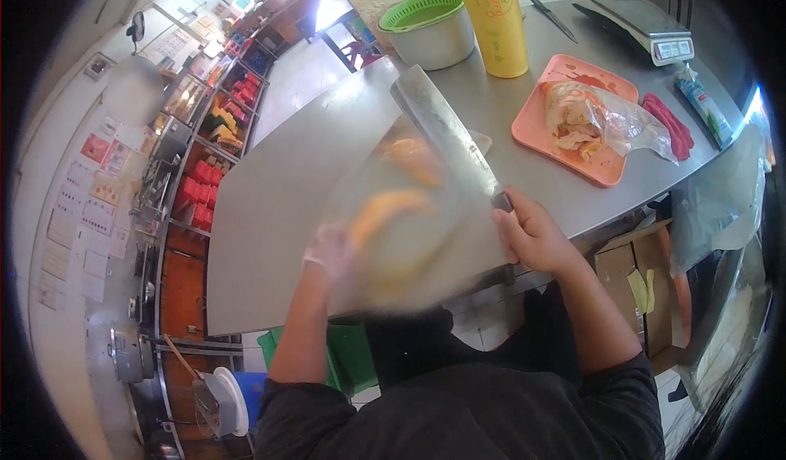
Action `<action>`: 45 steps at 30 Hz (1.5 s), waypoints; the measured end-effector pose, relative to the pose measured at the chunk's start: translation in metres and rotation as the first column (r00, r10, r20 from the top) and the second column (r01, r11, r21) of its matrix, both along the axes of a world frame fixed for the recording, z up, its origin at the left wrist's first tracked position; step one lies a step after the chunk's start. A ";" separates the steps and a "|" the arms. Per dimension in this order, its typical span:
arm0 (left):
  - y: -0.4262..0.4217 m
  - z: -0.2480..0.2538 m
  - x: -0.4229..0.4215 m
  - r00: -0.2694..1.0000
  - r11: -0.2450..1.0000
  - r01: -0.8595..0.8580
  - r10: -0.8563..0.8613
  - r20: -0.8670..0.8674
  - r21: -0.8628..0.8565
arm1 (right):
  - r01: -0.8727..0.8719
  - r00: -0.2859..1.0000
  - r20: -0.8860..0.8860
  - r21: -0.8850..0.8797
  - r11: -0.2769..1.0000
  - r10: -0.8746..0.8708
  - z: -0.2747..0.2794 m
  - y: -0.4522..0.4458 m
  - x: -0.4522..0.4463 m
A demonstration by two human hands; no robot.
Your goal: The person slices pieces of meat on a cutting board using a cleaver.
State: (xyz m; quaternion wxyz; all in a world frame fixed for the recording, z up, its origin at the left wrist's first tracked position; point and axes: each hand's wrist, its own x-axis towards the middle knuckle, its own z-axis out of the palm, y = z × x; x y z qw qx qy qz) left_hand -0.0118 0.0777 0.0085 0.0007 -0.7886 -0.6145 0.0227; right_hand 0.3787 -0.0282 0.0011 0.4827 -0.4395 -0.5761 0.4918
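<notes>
My right hand (532, 229) is closed around the dark handle of a large cleaver (446, 124). Its broad metal blade points up and to the left. To the left, my left hand (334, 251), in a thin clear glove, is smeared by motion, so its fingers do not show clearly. Next to it is a blurred, curved orange-yellow piece of food (389, 213), which looks like meat. Another orange piece (415, 158) lies close to the blade. Both appear over a pale, blurred cutting board (409, 271) at the table's near edge.
On the metal table (270, 214), a pink tray (536, 120) bears a plastic bag of meat pieces (573, 120). Behind stand a yellow cylinder (494, 26), a pot (434, 46) with a green strainer (422, 11), a knife (553, 19) and a scale (643, 22). A cardboard box (639, 271) sits below right.
</notes>
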 end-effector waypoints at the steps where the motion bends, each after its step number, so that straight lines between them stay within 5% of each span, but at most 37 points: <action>1: 0.005 0.000 -0.010 0.997 0.996 0.080 -0.080 -0.003 0.046 | -0.005 1.000 -0.003 -0.011 1.000 0.005 0.002 -0.001 0.000; 3: 0.018 -0.010 -0.035 0.986 0.982 0.166 -0.165 -0.018 0.086 | -0.004 1.000 -0.014 -0.027 1.000 0.004 0.005 -0.002 0.002; 4: 0.024 -0.023 -0.052 0.951 0.982 0.138 -0.167 0.261 0.125 | -0.017 1.000 -0.022 -0.038 0.999 0.016 0.007 -0.002 0.003; 6: 0.021 -0.023 -0.059 0.840 0.982 0.102 -0.169 0.515 0.157 | -0.028 0.999 -0.034 -0.046 0.999 0.027 0.006 -0.001 0.004; 8: 0.009 0.002 -0.046 0.176 0.988 0.097 0.098 0.979 -0.117 | -0.028 0.999 -0.024 -0.020 0.999 0.027 0.006 -0.001 0.005; 12: 0.008 0.020 -0.031 0.136 0.991 0.124 0.028 0.990 -0.045 | -0.016 1.000 -0.011 0.018 1.000 0.016 -0.001 0.002 0.005; 15: 0.022 0.043 -0.013 0.155 0.952 0.281 0.077 0.985 -0.119 | -0.021 0.999 -0.036 -0.014 1.000 0.021 0.000 0.001 0.005; 18: 0.012 0.050 0.020 0.400 0.990 0.078 -0.141 0.905 0.120 | 0.001 0.999 -0.034 -0.014 1.000 -0.001 0.003 -0.001 0.003; 21: 0.035 -0.020 -0.029 0.300 0.998 0.011 -0.069 0.951 0.069 | 0.014 1.000 -0.028 -0.020 1.000 -0.014 0.002 0.000 0.004; 22: 0.044 -0.048 -0.053 0.738 0.900 0.229 -0.408 0.537 0.370 | 0.011 0.999 -0.038 -0.011 1.000 -0.012 0.000 0.000 0.004; 24: 0.035 -0.057 -0.056 0.818 0.702 0.553 -0.560 -0.132 0.448 | 0.014 0.999 -0.047 -0.005 1.000 -0.014 0.000 0.001 0.005; 25: 0.015 -0.042 -0.035 0.890 0.911 0.353 -0.397 0.222 0.213 | 0.008 0.998 -0.061 -0.048 0.999 -0.011 0.002 0.002 0.005; 27: 0.002 -0.027 -0.024 0.865 0.977 0.177 -0.095 0.492 -0.122 | -0.005 0.997 -0.072 -0.101 0.995 -0.002 0.002 0.004 0.002; 29: 0.008 -0.016 -0.018 0.904 0.959 0.254 -0.282 0.321 0.127 | -0.006 0.987 -0.159 -0.147 0.989 -0.018 -0.002 0.006 0.000; 33: -0.004 0.016 0.025 0.889 0.841 0.316 -0.424 0.172 0.439 | -0.028 0.998 -0.061 -0.193 0.981 0.016 0.002 0.011 -0.003; 36: -0.004 0.001 0.035 0.824 0.971 0.170 -0.234 0.516 0.168 | 0.126 0.947 0.298 -0.004 0.992 -0.119 0.004 0.014 -0.020; 38: 0.004 -0.013 0.035 0.867 0.956 0.202 -0.276 0.416 0.213 | 0.098 0.765 0.635 0.052 0.994 -0.109 0.018 0.012 -0.034; 42: 0.004 -0.025 0.027 0.856 0.889 0.319 -0.420 0.302 0.330 | 0.011 0.622 0.783 -0.012 1.000 0.003 0.045 0.004 -0.065; 45: -0.002 -0.025 0.032 0.790 0.979 0.198 -0.185 0.584 0.042 | -0.076 0.489 0.869 -0.041 0.996 0.073 0.050 0.006 -0.087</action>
